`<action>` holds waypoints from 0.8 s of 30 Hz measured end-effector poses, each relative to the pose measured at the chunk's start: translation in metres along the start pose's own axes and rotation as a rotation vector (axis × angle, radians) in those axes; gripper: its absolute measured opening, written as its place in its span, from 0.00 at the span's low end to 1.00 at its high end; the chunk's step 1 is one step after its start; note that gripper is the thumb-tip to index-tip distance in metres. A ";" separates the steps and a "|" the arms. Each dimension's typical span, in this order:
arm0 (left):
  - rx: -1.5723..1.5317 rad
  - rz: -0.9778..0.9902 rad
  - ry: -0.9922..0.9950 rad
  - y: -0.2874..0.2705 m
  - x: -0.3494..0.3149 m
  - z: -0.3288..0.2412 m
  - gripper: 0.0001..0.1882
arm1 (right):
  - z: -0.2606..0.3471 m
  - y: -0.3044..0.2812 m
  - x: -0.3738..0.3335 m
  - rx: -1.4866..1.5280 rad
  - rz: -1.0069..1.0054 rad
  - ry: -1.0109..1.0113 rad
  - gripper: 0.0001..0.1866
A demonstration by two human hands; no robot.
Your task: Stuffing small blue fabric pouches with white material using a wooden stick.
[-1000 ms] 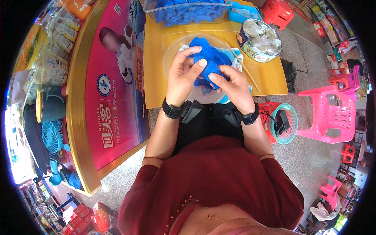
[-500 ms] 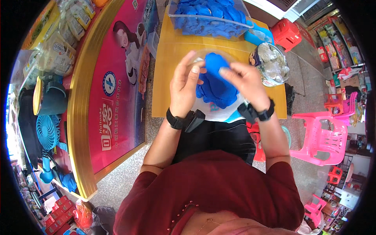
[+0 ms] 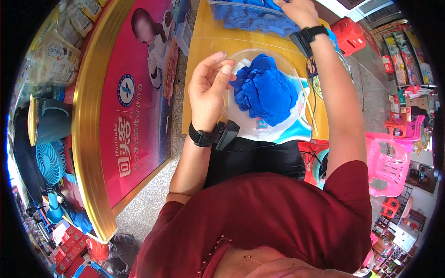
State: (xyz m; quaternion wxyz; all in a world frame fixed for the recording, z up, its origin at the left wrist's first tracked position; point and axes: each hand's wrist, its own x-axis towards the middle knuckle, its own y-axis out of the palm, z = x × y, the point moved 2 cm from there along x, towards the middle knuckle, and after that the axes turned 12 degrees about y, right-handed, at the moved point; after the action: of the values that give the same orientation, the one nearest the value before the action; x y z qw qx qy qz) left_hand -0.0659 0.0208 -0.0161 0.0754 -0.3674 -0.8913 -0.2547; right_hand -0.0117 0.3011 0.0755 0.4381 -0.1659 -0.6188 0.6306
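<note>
A round cluster of blue petal-like pieces (image 3: 265, 92) lies on a clear round plate or shallow bowl (image 3: 292, 118) in front of me. At its left edge is my left hand (image 3: 207, 90), with fingers curled and thumb tip close to them; what they pinch, if anything, I cannot make out. My right hand (image 3: 300, 12) reaches to the far side, over a clear plastic box (image 3: 241, 5) full of loose blue pieces (image 3: 248, 23). Its fingertips are at the blue pieces, partly cut off by the picture's upper edge. Dark bands sit on both wrists.
Everything rests on a yellow wooden table (image 3: 197, 34). Thin sticks (image 3: 308, 104) lie right of the plate. My right forearm partly covers a round tub (image 3: 317, 85). A gold-framed pink counter (image 3: 134, 111) stands left, a pink chair (image 3: 387, 164) and red stools (image 3: 348, 36) right.
My right hand has left the blue cluster and moved far to the box. My left hand has shifted slightly left. The cluster now lies uncovered on the plate.
</note>
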 end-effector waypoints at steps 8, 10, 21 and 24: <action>0.051 -0.051 -0.088 -0.004 -0.005 -0.006 0.08 | 0.002 0.015 -0.131 0.152 0.504 -0.038 0.19; 0.034 -0.030 -0.073 -0.001 -0.005 -0.006 0.08 | 0.000 0.012 -0.157 -0.003 0.377 -0.112 0.24; 0.263 0.245 -0.097 0.019 -0.017 0.015 0.10 | -0.019 0.017 -0.182 0.096 0.482 0.064 0.21; 0.406 0.347 -0.098 0.023 -0.021 0.026 0.11 | -0.022 0.029 -0.187 0.111 0.599 0.028 0.21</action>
State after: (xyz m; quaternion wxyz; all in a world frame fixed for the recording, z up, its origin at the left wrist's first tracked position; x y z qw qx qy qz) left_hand -0.0335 0.0349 -0.0362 0.1472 -0.5040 -0.8503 -0.0359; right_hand 0.0996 0.1781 -0.0178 0.2496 -0.3254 -0.5007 0.7623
